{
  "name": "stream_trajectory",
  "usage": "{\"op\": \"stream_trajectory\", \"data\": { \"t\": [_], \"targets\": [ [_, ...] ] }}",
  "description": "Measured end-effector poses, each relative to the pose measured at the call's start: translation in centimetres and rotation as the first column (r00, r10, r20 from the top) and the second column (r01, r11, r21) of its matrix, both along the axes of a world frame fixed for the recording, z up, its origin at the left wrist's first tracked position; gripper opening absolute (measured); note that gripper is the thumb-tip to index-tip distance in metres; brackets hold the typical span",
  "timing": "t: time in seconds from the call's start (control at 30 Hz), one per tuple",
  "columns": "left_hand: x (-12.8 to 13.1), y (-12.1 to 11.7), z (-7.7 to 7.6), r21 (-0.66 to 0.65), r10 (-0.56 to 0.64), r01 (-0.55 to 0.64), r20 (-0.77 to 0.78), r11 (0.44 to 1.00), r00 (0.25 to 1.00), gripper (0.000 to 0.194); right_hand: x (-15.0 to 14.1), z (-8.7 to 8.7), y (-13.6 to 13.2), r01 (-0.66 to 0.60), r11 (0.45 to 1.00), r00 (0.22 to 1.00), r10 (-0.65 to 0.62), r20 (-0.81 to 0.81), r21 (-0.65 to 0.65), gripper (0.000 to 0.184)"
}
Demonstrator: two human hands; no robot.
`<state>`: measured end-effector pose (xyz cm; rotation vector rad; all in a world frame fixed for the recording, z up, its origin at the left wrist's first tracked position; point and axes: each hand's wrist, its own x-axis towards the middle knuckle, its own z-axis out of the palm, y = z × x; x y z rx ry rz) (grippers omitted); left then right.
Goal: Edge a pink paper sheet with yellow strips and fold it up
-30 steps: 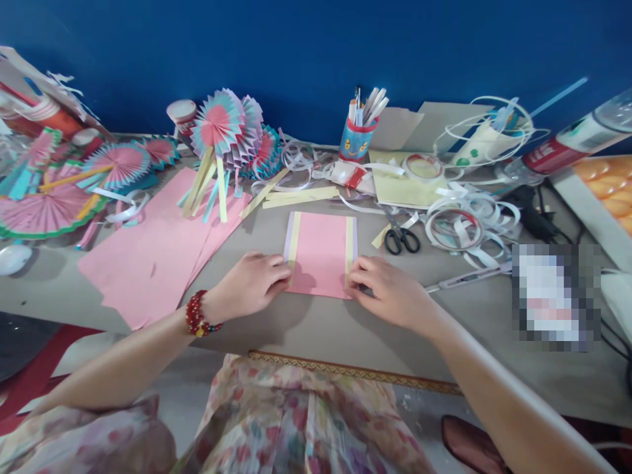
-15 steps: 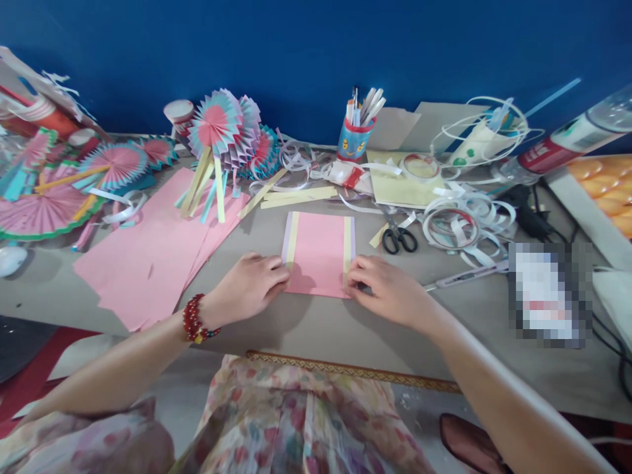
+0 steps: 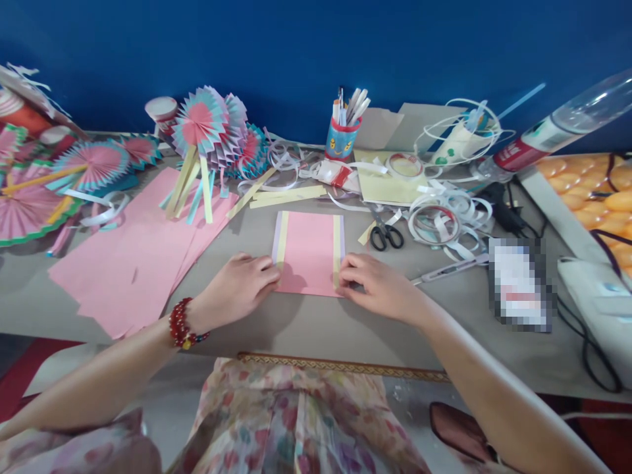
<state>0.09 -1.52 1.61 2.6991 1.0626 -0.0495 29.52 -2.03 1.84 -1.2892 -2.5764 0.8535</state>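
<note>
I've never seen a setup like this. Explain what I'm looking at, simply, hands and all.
There is no machine here: a person works with two bare hands. The camera is worn on the person's head and looks forward and down, so you see roughly what they see.

The left hand, with a red beaded bracelet on its wrist, and the right hand are at the lower corners of a pink sheet with yellow and lilac side strips. Whether the fingers pinch or merely press it, I cannot tell.

Around it on the table are larger pink paper, pleated fans, a pen cup and black-handled scissors.
</note>
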Motion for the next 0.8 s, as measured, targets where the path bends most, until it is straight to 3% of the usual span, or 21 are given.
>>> {"op": "stream_trajectory", "data": {
  "t": [0.8],
  "targets": [
    [0.18, 0.16, 0.24, -0.002, -0.012, 0.012, -0.043, 1.000, 0.999, 0.021, 0.07, -0.23, -0.05, -0.056, 0.998, 0.998, 0.055, 0.023, 0.013, 0.013]
  ]
}}
